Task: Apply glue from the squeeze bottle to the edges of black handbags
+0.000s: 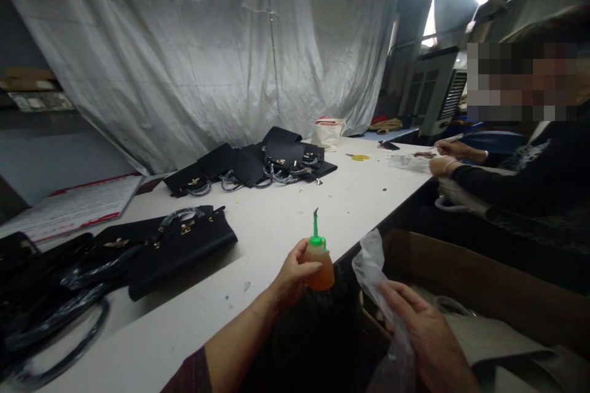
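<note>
Left hand: the left hand (295,273) is closed around the bottle (319,267), thumb across its front, fingers behind.
Bottle: small, soft-looking, holding an orange liquid; it is held upright in the air just over the near edge of the worktop (332,196), resting on nothing.
Nozzle: the green nozzle (316,227) points up with a slight lean. Whether its tip is sealed cannot be told.
Right hand: the right hand (421,331) is partly curled, pinching a clear plastic bag (369,261) that rises beside the bottle without clearly touching it.
Below the hands: an open cardboard box (465,279) and dark material that cannot be made out.
Risk, squeeze: in my judgement a firm grip on a soft bottle could push liquid out of the nozzle – more so if the tip is open.
Risk, staining: the nearest black handbag (184,245) lies well left of the bottle, and the pile of handbags (271,163) farther back; drips would more likely land on the worktop edge or in the box.
Risk, snag: the loose plastic bag could catch the nozzle and tip the bottle.
Bystander: a co-worker's hands (445,159) work at the far right end – well apart from the bottle.
</note>
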A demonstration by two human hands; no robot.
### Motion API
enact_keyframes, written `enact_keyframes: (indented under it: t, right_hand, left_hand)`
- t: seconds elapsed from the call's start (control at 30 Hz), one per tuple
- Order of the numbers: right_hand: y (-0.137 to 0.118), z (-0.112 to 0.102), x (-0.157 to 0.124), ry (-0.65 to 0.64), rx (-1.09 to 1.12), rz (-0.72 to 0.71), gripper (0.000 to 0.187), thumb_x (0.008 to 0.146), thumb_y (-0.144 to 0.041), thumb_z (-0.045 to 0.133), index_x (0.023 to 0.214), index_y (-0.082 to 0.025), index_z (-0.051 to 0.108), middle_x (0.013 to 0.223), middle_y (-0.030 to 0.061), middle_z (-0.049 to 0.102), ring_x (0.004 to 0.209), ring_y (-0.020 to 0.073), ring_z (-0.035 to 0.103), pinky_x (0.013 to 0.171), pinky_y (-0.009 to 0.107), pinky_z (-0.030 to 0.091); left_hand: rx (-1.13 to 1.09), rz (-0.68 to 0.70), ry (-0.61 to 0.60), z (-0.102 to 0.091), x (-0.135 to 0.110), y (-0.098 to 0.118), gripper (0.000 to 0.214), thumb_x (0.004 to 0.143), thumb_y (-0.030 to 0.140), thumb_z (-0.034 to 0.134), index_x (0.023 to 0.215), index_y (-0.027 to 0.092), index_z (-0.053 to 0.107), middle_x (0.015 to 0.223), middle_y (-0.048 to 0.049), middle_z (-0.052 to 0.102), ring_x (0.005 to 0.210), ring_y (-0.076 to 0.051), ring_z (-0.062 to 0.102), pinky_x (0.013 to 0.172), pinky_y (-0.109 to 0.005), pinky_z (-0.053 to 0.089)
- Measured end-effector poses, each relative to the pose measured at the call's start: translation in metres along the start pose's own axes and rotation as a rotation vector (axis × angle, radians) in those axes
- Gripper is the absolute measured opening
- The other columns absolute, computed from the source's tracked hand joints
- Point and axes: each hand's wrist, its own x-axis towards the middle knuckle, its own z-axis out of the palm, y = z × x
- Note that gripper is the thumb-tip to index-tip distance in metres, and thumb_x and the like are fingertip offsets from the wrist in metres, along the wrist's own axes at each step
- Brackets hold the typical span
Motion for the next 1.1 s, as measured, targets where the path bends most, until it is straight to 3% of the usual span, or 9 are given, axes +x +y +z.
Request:
enact_keyframes:
  t: [0.1,0.23,0.4,0.53,0.87,1.1]
  right_hand:
    - [-0.020,0.013,0.002,-0.113,0.093,0.034,0.057,0.049,-0.044,0.094,0.096,-0.018,0.074,0.067,0.0039,0.068,0.054,0.0154,0.059,0.045,0.022,0.045]
    - [-0.031,0.018,0.008,-0.193,0.089,-0.132,0.051,0.054,-0.038,0.094,0.097,-0.018,0.075,0.088,0.0077,0.074,0.068,0.0162,0.063,0.058,0.023,0.050]
    - [-0.035,0.010,0.014,-0.244,0.074,-0.215,0.030,0.063,-0.039,0.091,0.078,-0.018,0.075,0.077,0.0029,0.068,0.068,0.0137,0.058,0.061,0.022,0.048]
    - [-0.039,0.007,0.015,-0.286,0.080,-0.253,0.029,0.063,-0.037,0.091,0.064,-0.016,0.069,0.080,0.0020,0.066,0.070,0.0131,0.056,0.061,0.022,0.047]
    - [-0.031,0.036,0.021,-0.174,0.194,-0.228,0.040,0.055,-0.036,0.095,0.089,-0.025,0.078,0.088,-0.0004,0.075,0.076,0.0112,0.065,0.070,0.018,0.053]
    - [-0.036,0.041,0.013,-0.191,0.253,-0.171,0.042,0.057,-0.045,0.091,0.088,-0.019,0.080,0.092,0.0061,0.077,0.084,0.0162,0.068,0.074,0.020,0.056]
  left_hand:
    - [0.062,-0.017,0.031,0.002,-0.002,0.000,0.056,0.060,0.033,0.086,0.108,0.018,0.063,0.101,-0.0074,0.070,0.089,-0.019,0.064,0.081,-0.030,0.047]
    - [0.211,-0.045,0.048,0.002,-0.002,-0.001,0.065,0.052,0.034,0.092,0.107,0.017,0.062,0.095,-0.0043,0.068,0.080,-0.016,0.061,0.071,-0.026,0.048]
    - [0.413,-0.041,0.039,0.004,0.001,-0.002,0.058,0.053,0.032,0.093,0.098,0.017,0.060,0.084,0.0010,0.063,0.073,-0.013,0.058,0.066,-0.023,0.047]
    - [0.489,-0.053,0.020,0.005,0.002,-0.003,0.058,0.055,0.035,0.092,0.099,0.018,0.058,0.080,0.0027,0.060,0.067,-0.011,0.056,0.060,-0.021,0.044]
    - [0.774,0.201,-0.016,0.007,-0.001,-0.005,0.054,0.057,0.037,0.093,0.100,0.019,0.065,0.100,-0.0027,0.064,0.094,-0.021,0.060,0.083,-0.030,0.047]
    - [0.870,0.259,0.011,0.008,-0.001,-0.008,0.055,0.056,0.036,0.093,0.101,0.019,0.065,0.101,-0.0026,0.063,0.093,-0.021,0.060,0.082,-0.032,0.047]
